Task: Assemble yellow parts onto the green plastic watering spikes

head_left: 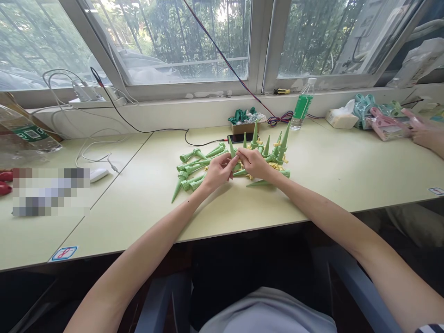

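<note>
My left hand is closed around a green plastic watering spike, whose pointed tip stands up above the fingers. Against its side, my right hand pinches with fingertips meeting my left thumb; what lies between them is hidden. To the left, several loose green spikes with ribbed caps lie in a pile. On the right, several more stand upright, such as a tall green spike, with small yellow valve-like pieces among them. One spike lies flat below my right wrist.
Behind the pile are a phone and a small cardboard box. A water bottle and a tissue pack stand by the wall. Cables cross the left side. Another person's hand is among pink items at far right.
</note>
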The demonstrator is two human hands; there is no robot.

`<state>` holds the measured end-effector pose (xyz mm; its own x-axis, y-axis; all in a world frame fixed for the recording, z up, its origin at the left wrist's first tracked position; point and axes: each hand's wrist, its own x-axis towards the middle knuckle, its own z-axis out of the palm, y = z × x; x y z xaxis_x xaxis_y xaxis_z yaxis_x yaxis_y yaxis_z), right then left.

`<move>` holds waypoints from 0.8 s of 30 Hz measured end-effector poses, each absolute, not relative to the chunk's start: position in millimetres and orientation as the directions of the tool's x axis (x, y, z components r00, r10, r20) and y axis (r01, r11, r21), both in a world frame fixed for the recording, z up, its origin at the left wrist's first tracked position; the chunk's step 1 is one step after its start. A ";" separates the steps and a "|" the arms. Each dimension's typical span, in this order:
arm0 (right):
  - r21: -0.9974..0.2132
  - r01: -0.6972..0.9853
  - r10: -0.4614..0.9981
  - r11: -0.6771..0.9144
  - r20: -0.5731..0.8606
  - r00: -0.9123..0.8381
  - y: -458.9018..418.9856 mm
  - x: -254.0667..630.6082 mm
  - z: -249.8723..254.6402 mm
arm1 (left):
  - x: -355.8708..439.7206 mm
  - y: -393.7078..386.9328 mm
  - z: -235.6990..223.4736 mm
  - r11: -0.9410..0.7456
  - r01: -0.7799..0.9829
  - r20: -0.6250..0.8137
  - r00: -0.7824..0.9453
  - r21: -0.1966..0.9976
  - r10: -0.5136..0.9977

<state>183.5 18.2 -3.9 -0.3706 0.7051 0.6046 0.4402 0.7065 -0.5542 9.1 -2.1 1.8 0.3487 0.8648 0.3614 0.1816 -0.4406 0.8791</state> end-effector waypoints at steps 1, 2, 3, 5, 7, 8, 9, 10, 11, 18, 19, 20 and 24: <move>-0.555 0.441 0.706 0.705 0.603 -0.370 18.0 183.5 -3.8 | 9.0 -1.8 1.3 -0.446 0.186 0.365 0.348 0.876 0.863; -0.556 0.442 0.708 0.704 0.602 -0.371 17.8 183.5 -3.6 | 8.9 -1.6 1.0 -0.447 0.188 0.367 0.347 0.874 0.863; -0.556 0.443 0.709 0.703 0.600 -0.371 17.6 183.5 -3.4 | 8.9 -1.6 0.9 -0.448 0.189 0.368 0.346 0.873 0.863; -0.555 0.447 0.710 0.702 0.598 -0.372 17.3 183.5 -3.1 | 9.1 -1.9 1.1 -0.451 0.191 0.371 0.344 0.872 0.863; -0.552 0.451 0.710 0.701 0.598 -0.372 17.0 183.5 -2.8 | 9.4 -2.4 1.4 -0.448 0.192 0.368 0.343 0.873 0.864; -0.551 0.452 0.710 0.702 0.598 -0.372 16.8 183.5 -2.6 | 9.5 -2.6 1.5 -0.445 0.192 0.365 0.343 0.875 0.865; -0.550 0.453 0.710 0.702 0.598 -0.373 16.6 183.5 -2.4 | 9.6 -2.6 1.5 -0.442 0.190 0.363 0.343 0.877 0.866; -0.551 0.454 0.711 0.701 0.596 -0.374 16.4 183.5 -2.3 | 9.7 -2.5 1.3 -0.440 0.188 0.360 0.345 0.878 0.867; -0.552 0.456 0.713 0.698 0.592 -0.375 16.2 183.5 -2.2 | 9.8 -2.4 1.0 -0.439 0.187 0.359 0.346 0.879 0.867; -0.552 0.440 0.704 0.708 0.602 -0.377 15.8 183.0 -2.4 | 10.0 -0.2 -1.1 -0.446 0.193 0.364 0.348 0.874 0.864; -0.550 0.435 0.699 0.713 0.607 -0.377 15.9 182.9 -2.6 | 9.9 0.0 -1.1 -0.447 0.194 0.365 0.348 0.873 0.864; -0.549 0.432 0.696 0.716 0.611 -0.377 16.1 182.9 -2.8 | 9.8 0.2 -1.1 -0.450 0.193 0.368 0.348 0.872 0.862; -0.545 0.433 0.693 0.718 0.613 -0.378 17.2 183.3 -3.5 | 9.3 1.0 -1.2 -0.468 0.190 0.384 0.354 0.863 0.853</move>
<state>183.3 17.2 -3.5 -0.3783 0.6934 0.6132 0.4327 0.7181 -0.5451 9.3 1.0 -1.2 0.3542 0.8527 0.3840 0.1896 -0.4676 0.8634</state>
